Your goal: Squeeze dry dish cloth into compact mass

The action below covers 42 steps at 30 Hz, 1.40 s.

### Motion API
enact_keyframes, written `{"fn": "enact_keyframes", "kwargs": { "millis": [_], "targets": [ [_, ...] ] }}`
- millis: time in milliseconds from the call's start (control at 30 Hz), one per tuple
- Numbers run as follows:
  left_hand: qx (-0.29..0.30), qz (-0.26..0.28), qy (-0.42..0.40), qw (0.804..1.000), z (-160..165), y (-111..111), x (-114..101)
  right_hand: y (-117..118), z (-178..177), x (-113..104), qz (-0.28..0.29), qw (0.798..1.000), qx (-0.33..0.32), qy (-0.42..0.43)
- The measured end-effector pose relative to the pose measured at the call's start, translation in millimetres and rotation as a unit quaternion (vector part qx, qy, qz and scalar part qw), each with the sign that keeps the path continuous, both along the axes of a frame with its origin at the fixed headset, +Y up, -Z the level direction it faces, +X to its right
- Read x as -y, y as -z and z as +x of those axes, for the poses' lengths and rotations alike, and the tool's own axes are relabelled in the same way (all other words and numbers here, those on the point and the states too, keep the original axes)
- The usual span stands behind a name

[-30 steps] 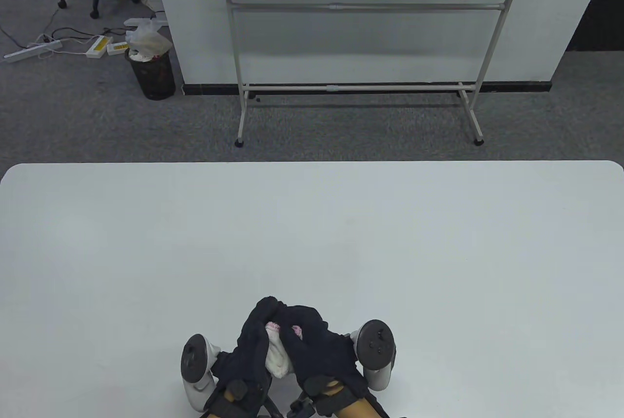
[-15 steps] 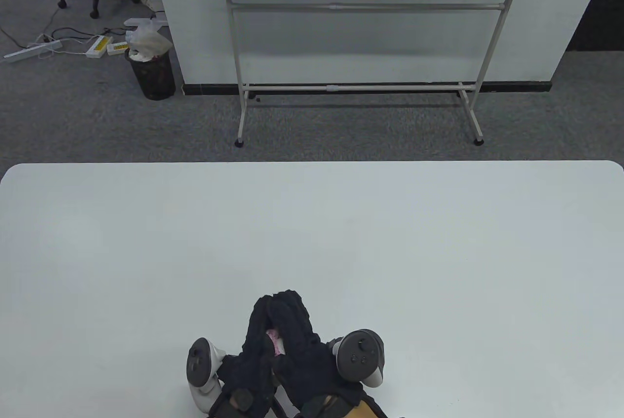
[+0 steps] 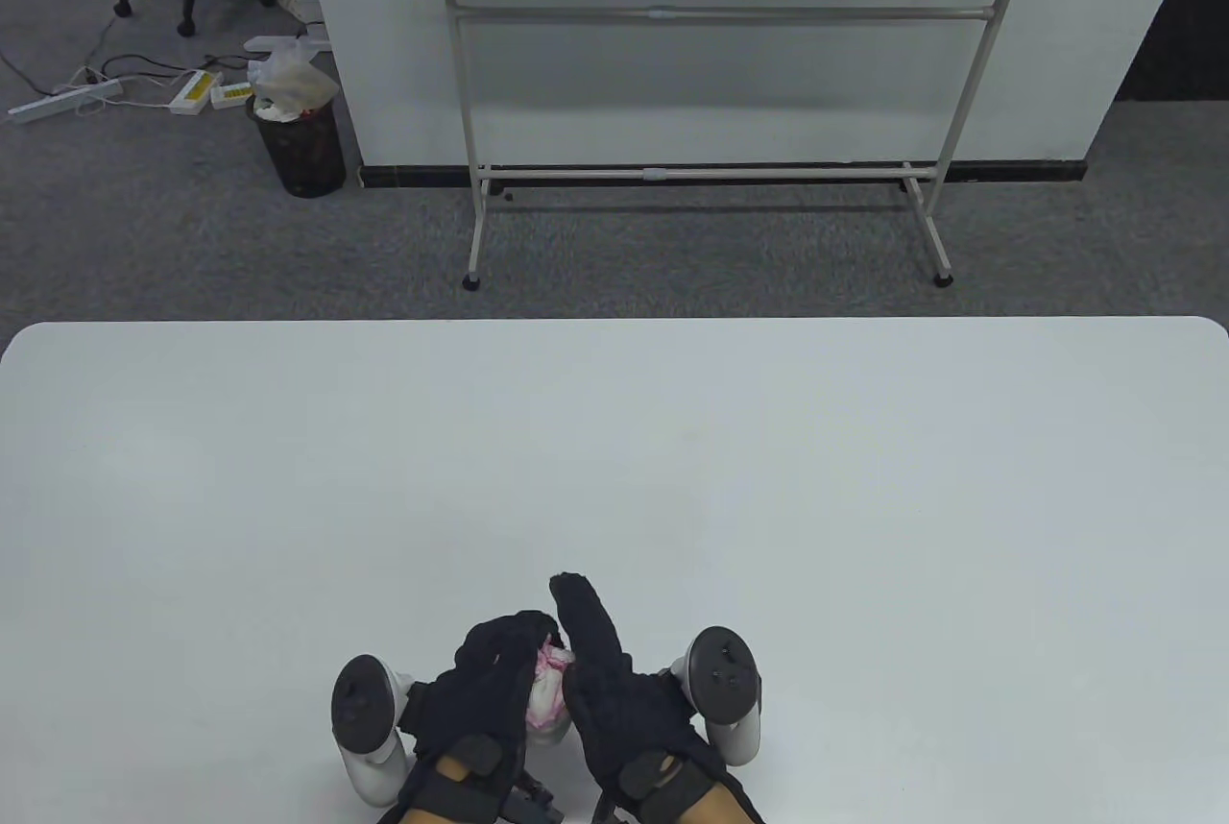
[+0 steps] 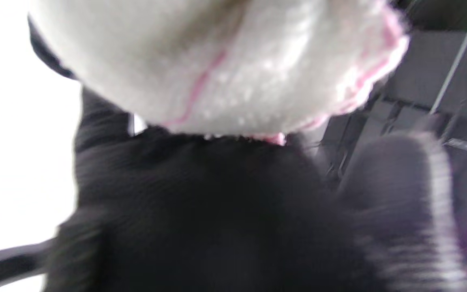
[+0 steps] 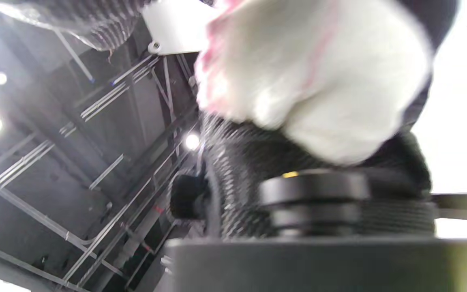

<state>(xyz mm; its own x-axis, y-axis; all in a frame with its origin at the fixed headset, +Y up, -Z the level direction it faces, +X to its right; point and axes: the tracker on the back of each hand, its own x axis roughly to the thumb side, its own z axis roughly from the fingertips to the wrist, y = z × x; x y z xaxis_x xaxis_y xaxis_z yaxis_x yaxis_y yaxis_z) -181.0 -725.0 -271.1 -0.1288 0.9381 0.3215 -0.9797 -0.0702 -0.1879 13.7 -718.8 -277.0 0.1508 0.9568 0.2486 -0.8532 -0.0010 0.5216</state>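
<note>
Dish cloth [image 3: 547, 691] bunched between left hand [image 3: 485, 694] and right hand [image 3: 619, 704], both pressing it; right forefinger sticks out. Wrist views show pink trim, table view barely.

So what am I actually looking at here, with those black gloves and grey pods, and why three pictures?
No robot: a person's hands in black sensor gloves. The left hand and right hand each carry a grey tracker strapped to its back. One camera looks down at the white table; the other two ride on the wrists, so they look close and blurry. Between the hands is a bunched white dish cloth with pink edging. Both hands press it from either side, and one right finger points forward.
</note>
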Motion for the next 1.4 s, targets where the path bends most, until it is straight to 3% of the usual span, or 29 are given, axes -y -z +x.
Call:
{"fn": "enact_keyframes", "kwargs": {
  "millis": [233,333,433,500,700,767,833,967,1033,1067,1133,1267,1400],
  "targets": [
    [-0.025,0.032,-0.045,0.998,-4.7,-8.3,-6.6,3.4,0.1,27.9,-0.123,0.992,-0.026,-0.014],
    [-0.034,0.047,-0.019,0.998,-1.2,-10.1,-6.8,-0.3,-10.7,30.2,-0.128,0.989,-0.07,0.001],
    [-0.063,0.086,0.071,0.992,2.2,-12.4,-10.7,-3.0,-19.6,29.7,-0.136,0.985,-0.102,0.042],
    [-0.113,0.092,0.146,0.979,-0.5,-12.9,-9.0,-4.4,-21.5,28.4,-0.145,0.98,-0.111,0.074],
    [-0.03,0.022,0.107,0.994,2.0,-4.7,5.0,0.5,-10.0,17.8,-0.118,0.991,-0.035,0.051],
    [0.036,-0.017,0.059,0.997,5.1,-1.4,10.3,2.8,-6.0,13.4,-0.112,0.991,-0.003,0.074],
    [0.083,-0.047,0.011,0.995,9.0,-2.5,15.1,3.9,-1.3,6.2,-0.085,0.993,0.026,0.078],
    [0.14,-0.075,-0.056,0.986,17.7,-6.0,19.7,1.0,9.2,-10.6,0.036,0.995,0.095,-0.006],
    [0.176,-0.077,-0.074,0.979,23.3,-7.3,18.4,-4.2,12.0,-18.6,0.115,0.979,0.153,-0.072],
    [0.194,-0.076,-0.082,0.974,27.3,-8.0,17.8,-8.1,10.7,-23.6,0.171,0.963,0.177,-0.114],
    [0.201,-0.083,-0.086,0.972,31.8,-9.6,18.7,-13.8,6.6,-27.8,0.229,0.937,0.197,-0.177],
    [0.147,-0.076,-0.081,0.983,26.3,-6.5,19.6,-20.6,-3.3,-27.2,0.272,0.922,0.169,-0.216],
    [0.101,-0.082,-0.066,0.989,15.4,-3.1,17.6,-15.1,-5.3,-21.9,0.231,0.946,0.12,-0.194]
  ]
}}
